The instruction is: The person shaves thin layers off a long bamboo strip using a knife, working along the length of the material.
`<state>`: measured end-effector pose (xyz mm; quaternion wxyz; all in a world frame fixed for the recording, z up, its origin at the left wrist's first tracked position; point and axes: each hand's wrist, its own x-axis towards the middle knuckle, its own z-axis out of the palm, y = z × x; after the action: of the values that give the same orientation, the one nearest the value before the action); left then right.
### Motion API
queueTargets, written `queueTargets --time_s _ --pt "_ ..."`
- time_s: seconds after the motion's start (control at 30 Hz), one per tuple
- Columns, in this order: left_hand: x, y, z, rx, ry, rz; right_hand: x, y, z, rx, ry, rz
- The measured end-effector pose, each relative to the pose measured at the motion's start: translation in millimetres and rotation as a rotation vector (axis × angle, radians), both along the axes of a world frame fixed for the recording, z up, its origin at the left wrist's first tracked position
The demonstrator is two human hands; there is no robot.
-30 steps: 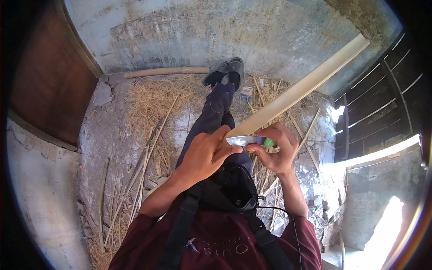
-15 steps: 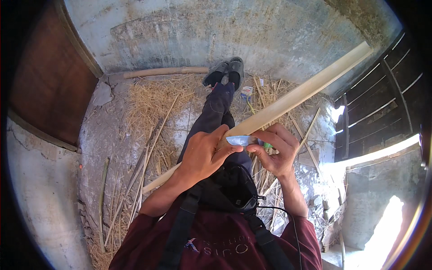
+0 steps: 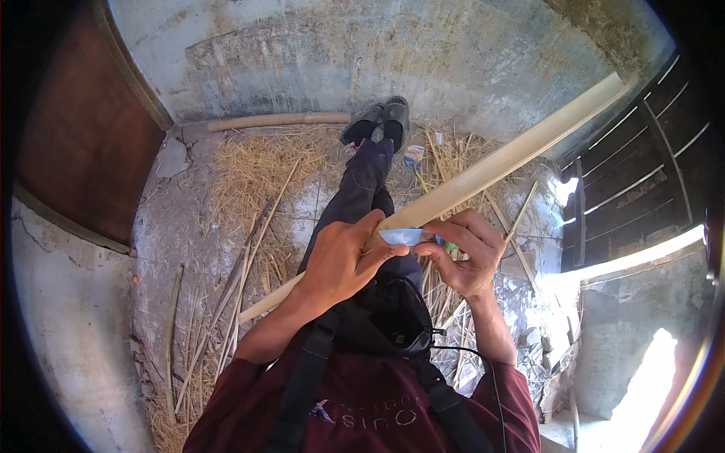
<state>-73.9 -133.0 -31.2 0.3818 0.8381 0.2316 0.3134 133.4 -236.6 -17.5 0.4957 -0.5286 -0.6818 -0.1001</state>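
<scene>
A long split bamboo piece slants from beside my left forearm up to the far right, across my lap. My left hand is closed round its middle, with the thumb reaching to the tip of a short shiny knife blade. The blade lies right against the bamboo's near edge. My right hand pinches the knife near the other end of the blade, thumb below and fingers above. A bit of green, apparently its handle, shows between those fingers; the rest is hidden by the hand.
My legs stretch forward, dark shoes crossed near the wall. Straw and thin bamboo strips litter the floor. A bamboo pole lies along the wall base. A brown door stands left, a dark slatted panel right.
My right hand has moved very slightly to the right, and the knife blade has tilted a little against the bamboo. My left hand and the bamboo have barely moved.
</scene>
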Motion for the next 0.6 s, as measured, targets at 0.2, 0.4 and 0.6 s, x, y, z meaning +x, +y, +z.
queueTargets --time_s 0.2,0.4,0.6 --pt "-2 -2 -1 -0.013 -0.028 0.025 0 -3 -2 -0.02 -0.025 0.007" --pt "2 -2 -10 0.004 -0.123 0.077 -7 -3 -1 -0.006 -0.024 -0.044" --pt "3 -3 -8 -0.03 -0.137 0.036 -7 2 -4 0.169 0.006 0.0"
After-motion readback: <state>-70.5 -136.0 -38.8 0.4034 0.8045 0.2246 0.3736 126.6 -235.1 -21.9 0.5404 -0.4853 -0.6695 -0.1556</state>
